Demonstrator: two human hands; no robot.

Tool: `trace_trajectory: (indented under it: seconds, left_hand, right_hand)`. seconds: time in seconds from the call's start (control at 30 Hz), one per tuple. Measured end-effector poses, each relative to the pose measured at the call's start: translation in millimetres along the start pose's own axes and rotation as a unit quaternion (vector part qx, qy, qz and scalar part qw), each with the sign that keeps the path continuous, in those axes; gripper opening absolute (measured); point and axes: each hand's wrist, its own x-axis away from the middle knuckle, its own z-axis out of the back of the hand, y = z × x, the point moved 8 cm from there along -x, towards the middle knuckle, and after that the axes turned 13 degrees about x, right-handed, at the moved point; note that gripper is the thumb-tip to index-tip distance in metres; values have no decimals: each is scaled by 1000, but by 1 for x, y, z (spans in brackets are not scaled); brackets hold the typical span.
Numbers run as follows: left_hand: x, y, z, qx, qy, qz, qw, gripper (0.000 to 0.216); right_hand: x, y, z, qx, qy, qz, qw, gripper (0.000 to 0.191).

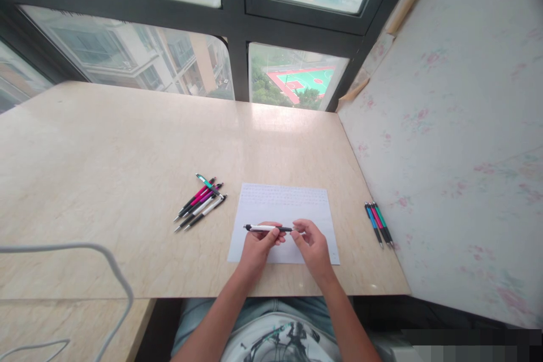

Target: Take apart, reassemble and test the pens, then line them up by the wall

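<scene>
My left hand (259, 246) is closed around the barrel of a white and black pen (261, 228), held level above a sheet of paper (280, 209). At the pen's silver tip, the thumb and fingers of my right hand (311, 243) pinch together. Rows of small handwriting run across the top of the sheet. To the left of the paper lies a loose pile of pens (203, 203) in pink, purple, white and green, all with black grips. Over by the wall, three pens (379, 224) in blue, pink and green lie side by side.
A beige stone-look tabletop (127, 153) reaches back to dark window frames (237, 56). The flowered wall (458, 153) bounds it on the right. A grey cable (106, 254) loops over the left front. My lap is below the front edge.
</scene>
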Motion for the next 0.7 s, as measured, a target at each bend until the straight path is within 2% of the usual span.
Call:
trace_trajectory:
  seconds: [0.13, 0.43, 0.57, 0.7]
  left_hand:
    - [0, 0, -2, 10, 0, 2, 1000, 29]
    - [0, 3, -4, 8, -8, -7, 1000, 28]
    - [1, 4, -5, 4, -6, -8, 1000, 28]
    - [1, 4, -5, 13, -5, -5, 1000, 27]
  right_hand:
    - [-1, 7, 0, 8, -18, -41, 999, 39]
    - [-1, 1, -1, -50, -22, -44, 998, 25]
    - [-1, 5, 1, -36, -4, -59, 998, 24]
    - [-1, 5, 4, -20, 16, -37, 999, 19]
